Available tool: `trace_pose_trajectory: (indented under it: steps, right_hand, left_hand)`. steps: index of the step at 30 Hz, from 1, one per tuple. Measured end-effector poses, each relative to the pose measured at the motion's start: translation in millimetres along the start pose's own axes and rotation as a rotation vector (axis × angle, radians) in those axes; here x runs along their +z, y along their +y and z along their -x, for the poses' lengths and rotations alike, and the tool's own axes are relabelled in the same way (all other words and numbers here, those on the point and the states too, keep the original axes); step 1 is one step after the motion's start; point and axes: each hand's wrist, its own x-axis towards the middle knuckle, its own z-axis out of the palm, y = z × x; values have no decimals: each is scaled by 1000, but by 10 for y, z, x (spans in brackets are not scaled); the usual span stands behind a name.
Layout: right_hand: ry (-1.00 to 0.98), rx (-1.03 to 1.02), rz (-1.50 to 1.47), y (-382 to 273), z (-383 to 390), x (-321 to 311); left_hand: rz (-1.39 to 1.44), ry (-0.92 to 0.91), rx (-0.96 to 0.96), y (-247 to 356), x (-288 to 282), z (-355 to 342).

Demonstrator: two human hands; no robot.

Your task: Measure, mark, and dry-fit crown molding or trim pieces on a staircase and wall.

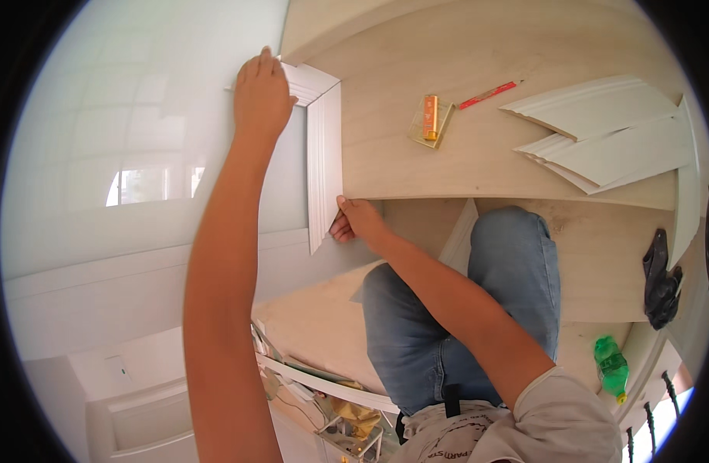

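Note:
My left hand (262, 96) lies with fingers stretched out over the far end of a short white moulding strip (306, 82), against a glossy pale panel (123, 116). That strip meets a longer white moulding (323, 147) at a mitred corner. Near the longer moulding's pointed lower end, my right hand (357, 220) pinches its edge between thumb and curled fingers. The longer moulding runs along the end of a wooden shelf board (385, 170). What lies beneath my left palm is hidden.
On the shelf board lie an orange tube-like item (431, 116) atop a small clear case (445, 130), a red pencil (489, 94), and several white moulding offcuts (601, 108). A dark cloth-like item (660, 285) hangs at right, above a green bottle (611, 366). My jeans-covered knees (516, 255) are below the board.

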Motion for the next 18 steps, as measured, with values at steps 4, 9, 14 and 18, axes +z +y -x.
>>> trace_pose_trajectory:
  steps: [4, 9, 14, 18]
  right_hand:
    - [9, 6, -29, 27, -8, -122]
    - [8, -59, -26, 16, 94, 48]
    - [76, -148, 14, -17, 253, 168]
    - [99, -129, 125, -78, 274, 172]
  left_hand:
    - [245, 53, -196, 552, -482, 829]
    - [360, 35, -437, 1246, -751, 2195]
    - [325, -70, -669, 1733, -950, 2711]
    - [525, -192, -985, 1839, -904, 2633]
